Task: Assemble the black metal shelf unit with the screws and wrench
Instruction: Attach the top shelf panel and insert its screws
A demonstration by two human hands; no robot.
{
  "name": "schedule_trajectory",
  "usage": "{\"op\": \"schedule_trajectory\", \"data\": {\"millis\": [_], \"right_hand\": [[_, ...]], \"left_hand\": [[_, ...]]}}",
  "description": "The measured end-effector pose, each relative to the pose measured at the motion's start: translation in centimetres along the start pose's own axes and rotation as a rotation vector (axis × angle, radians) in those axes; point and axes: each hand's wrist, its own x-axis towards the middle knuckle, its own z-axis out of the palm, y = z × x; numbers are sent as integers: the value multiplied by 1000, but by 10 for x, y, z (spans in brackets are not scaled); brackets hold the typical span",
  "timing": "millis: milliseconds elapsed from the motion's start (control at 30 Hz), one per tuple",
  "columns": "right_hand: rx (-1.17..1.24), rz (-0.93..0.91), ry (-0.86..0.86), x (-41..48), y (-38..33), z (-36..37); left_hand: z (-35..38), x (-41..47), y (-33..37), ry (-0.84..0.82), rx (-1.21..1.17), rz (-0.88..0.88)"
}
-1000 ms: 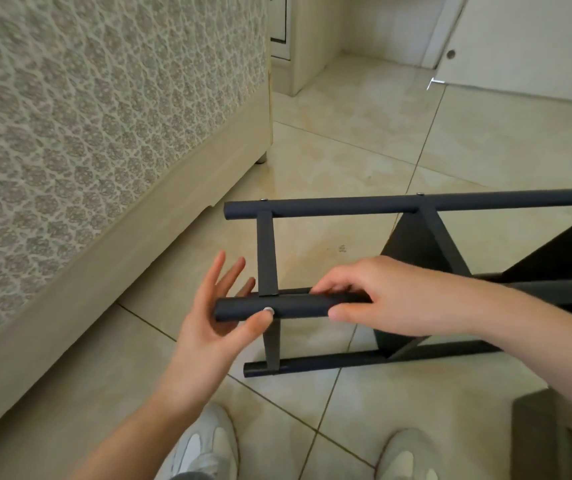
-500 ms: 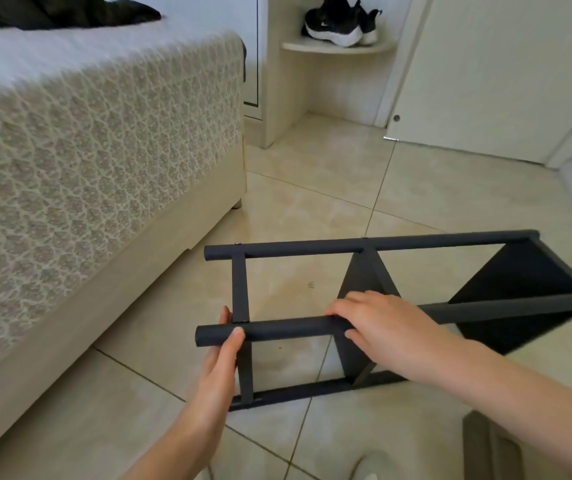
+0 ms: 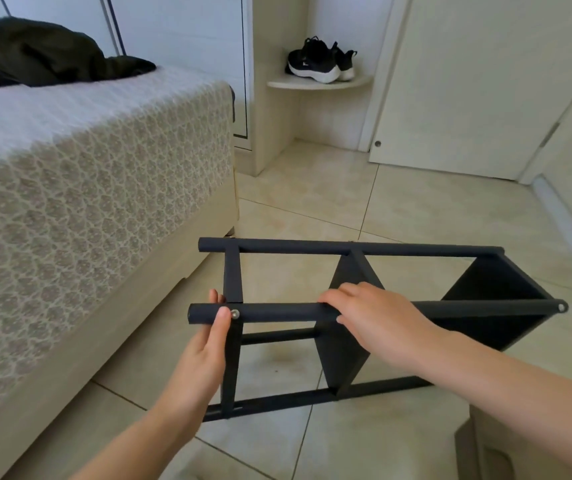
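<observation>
So the black metal shelf unit [image 3: 346, 341] lies sideways on the beige tiled floor [image 3: 416, 209] by the bed [image 3: 87, 202]; left hand [image 3: 205, 344] and right hand [image 3: 378, 317] both wrap its nearest tube.

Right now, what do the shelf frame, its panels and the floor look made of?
Frame: round tubes, matte black, probably painted metal; a bare silvery screw shows at one joint. Panels: flat, thin, same matte black, likely sheet metal. Floor: glossy beige tiles with grout lines, likely ceramic.
</observation>
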Motion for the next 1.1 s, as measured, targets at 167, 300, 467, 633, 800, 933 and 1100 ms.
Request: {"op": "schedule_trajectory", "data": {"millis": [167, 300, 467, 633, 800, 933, 1100], "right_hand": [[19, 45, 28, 0, 4, -23], [50, 72, 79, 1, 13, -43], [124, 105, 137, 1, 25, -73], [282, 158, 224, -4, 37, -103], [475, 242, 323, -15, 50, -125], [588, 264, 373, -33, 59, -131], [695, 357, 387, -65, 68, -127]], "left_hand": [[3, 2, 34, 33, 60, 90], [11, 0, 71, 43, 93, 160], [20, 0, 125, 35, 125, 245], [38, 3, 183, 56, 233, 333], [65, -2, 241, 45, 373, 505], [90, -11, 276, -21, 471, 600], [127, -26, 300, -73, 612, 663]]}}
